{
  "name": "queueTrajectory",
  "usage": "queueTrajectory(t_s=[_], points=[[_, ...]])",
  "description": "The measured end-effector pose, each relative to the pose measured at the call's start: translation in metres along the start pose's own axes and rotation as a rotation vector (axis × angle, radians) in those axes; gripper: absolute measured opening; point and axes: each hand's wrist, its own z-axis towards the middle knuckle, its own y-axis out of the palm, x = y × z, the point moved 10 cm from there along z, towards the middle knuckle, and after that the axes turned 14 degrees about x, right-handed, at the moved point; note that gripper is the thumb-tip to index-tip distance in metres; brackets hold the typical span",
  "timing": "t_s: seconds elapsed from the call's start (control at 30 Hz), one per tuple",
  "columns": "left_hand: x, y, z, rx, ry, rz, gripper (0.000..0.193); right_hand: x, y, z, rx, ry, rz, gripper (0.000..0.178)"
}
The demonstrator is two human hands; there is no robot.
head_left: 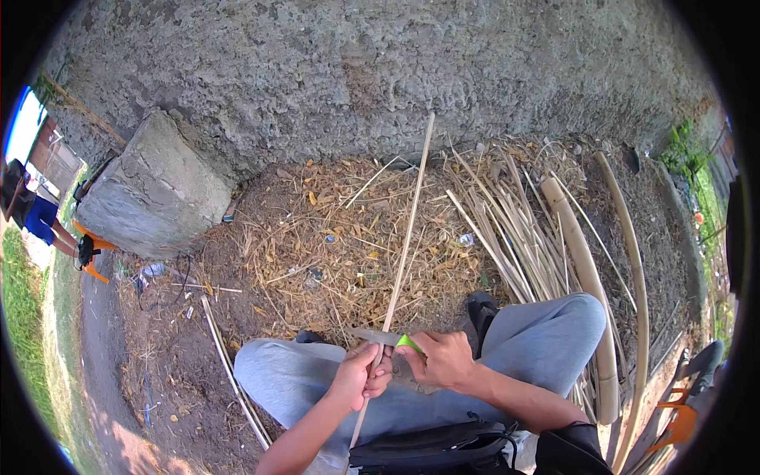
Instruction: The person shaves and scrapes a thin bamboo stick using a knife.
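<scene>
A long, pale bamboo strip (410,226) runs from my lap up toward the wall, slightly tilted to the right. My left hand (358,381) is closed around its lower part, thumb up near the blade. In my right hand (442,360) is a knife (378,337) with a bright green handle, gripped from the right side. The blade points left and lies across the strip just above my left thumb. Whether its edge has cut into the strip I cannot tell.
Split bamboo strips (507,222) lie heaped at the right, beside a thick bamboo pole (582,269) and a thinner curved pole (636,293). More strips (229,368) lie at my left. A concrete block (162,186) stands by the rough wall (356,79). A person (47,218) is at the far left.
</scene>
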Motion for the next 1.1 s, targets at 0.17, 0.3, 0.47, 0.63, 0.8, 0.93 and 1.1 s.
queueTrajectory(t_s=[0.17, 0.3, 0.47, 0.63, 0.8, 0.93, 1.1], points=[[0.003, 0.001, -0.007, 0.057, 0.043, 0.053, 0.037, 0.014, -0.006, 0.015, 0.048, -0.013, -0.069, 0.028], [0.014, 0.006, -0.006, 0.035, 0.079, 0.034, 0.037, 0.006, -0.014, 0.032, 0.146, -0.054, -0.094, 0.027], [-0.015, -0.006, -0.021, 0.055, 0.031, 0.151, 0.039, 0.1, -0.057, 0.069, 0.096, 0.396, -0.325, 0.03], [-0.003, -0.001, -0.018, -0.004, 0.056, 0.182, 0.042, 0.06, -0.067, 0.075, 0.217, 0.156, -0.208, 0.029], [-0.003, 0.001, -0.009, 0.042, 0.043, 0.132, 0.04, 0.005, -0.03, 0.03, 0.089, -0.026, -0.016, 0.03], [-0.001, 0.001, -0.006, 0.017, 0.075, 0.108, 0.039, -0.003, -0.007, 0.01, -0.057, -0.045, -0.017, 0.021], [0.0, 0.005, -0.009, 0.068, 0.091, 0.103, 0.038, 0.001, -0.016, 0.02, -0.007, -0.005, -0.037, 0.023]])
